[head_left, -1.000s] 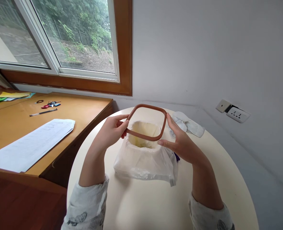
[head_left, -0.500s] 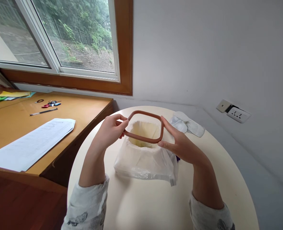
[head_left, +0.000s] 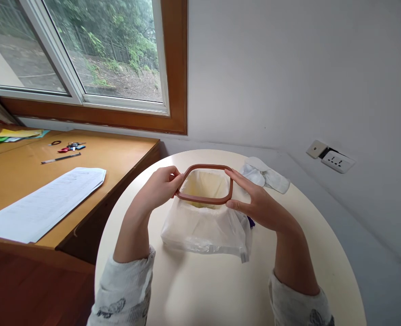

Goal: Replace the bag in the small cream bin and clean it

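Observation:
A brown rounded-square ring (head_left: 203,199), like the rim of a small trash bin, is held level between both hands. My left hand (head_left: 157,188) pinches its left side with thumb and fingers. My right hand (head_left: 258,201) grips the right side, fingertips at the far corner and thumb at the near one. Just beneath the ring stands a small bin lined with a whitish plastic bag (head_left: 203,231), whose mouth is open and whose edges drape down over the outside. The bag hides the bin's own walls.
The bin stands on a round cream table (head_left: 200,290). White crumpled plastic (head_left: 266,175) lies at the table's back right, and something dark purple (head_left: 251,222) peeks out beside the bag. A wooden desk to the left holds papers (head_left: 47,203), a pen (head_left: 60,158) and keys (head_left: 73,146).
The ring has come down slightly and tipped flatter over the bin's mouth. Both hands have moved with it, keeping their hold.

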Tool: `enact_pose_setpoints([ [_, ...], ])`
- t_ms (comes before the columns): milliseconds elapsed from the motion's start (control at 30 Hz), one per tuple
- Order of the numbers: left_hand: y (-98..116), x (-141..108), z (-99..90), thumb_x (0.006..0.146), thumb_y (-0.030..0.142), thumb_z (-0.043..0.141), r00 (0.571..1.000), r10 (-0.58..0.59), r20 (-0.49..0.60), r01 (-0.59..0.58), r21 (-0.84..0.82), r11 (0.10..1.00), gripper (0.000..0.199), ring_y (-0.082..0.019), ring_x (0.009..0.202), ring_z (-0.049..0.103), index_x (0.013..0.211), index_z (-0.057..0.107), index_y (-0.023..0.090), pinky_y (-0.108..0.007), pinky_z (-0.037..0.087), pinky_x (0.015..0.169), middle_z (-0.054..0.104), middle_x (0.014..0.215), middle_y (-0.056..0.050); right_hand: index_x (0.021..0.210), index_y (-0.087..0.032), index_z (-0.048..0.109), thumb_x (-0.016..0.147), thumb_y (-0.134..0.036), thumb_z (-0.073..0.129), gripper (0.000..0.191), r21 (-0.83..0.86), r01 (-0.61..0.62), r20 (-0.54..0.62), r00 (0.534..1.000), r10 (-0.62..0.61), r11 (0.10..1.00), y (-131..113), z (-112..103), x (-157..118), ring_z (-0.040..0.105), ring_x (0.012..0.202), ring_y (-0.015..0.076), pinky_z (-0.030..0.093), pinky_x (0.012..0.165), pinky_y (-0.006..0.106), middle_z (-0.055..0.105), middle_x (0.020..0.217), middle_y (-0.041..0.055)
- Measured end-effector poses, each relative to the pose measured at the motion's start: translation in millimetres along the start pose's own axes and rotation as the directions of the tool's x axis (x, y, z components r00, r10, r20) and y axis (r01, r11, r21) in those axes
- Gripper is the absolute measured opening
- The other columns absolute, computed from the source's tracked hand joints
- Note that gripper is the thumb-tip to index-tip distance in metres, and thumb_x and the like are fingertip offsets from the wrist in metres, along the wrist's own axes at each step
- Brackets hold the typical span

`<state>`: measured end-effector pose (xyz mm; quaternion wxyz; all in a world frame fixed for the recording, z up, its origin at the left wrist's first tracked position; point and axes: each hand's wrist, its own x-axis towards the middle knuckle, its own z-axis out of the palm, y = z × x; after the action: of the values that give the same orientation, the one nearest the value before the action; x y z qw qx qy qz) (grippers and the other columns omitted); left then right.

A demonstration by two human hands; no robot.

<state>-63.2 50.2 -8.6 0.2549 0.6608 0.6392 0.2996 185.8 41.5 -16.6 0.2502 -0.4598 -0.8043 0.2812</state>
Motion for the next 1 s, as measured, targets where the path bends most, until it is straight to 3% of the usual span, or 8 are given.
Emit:
enact_pose_setpoints([
  [1000, -7.4, 1.8, 1.5, 0.076, 0.041, 0.046, 0.998, 0.001, 0.055, -0.004, 0.052, 0.999, 0.028, -0.011, 0.048, 0.042, 0.058, 0.044, 0.019, -0.022, 0.030, 0.044, 0.051, 0.056, 0.001, 0.138, -0.034, 0.027, 0.078, -0.053, 0.052, 0.068, 0.014, 0.008, 0.012, 1.000, -0.008, 1.000, -1.3, 1.7, -0.3, 0.015, 0.137, 0.0246, 0.020, 0.110, 0.046, 0.025, 0.147, -0.0032],
])
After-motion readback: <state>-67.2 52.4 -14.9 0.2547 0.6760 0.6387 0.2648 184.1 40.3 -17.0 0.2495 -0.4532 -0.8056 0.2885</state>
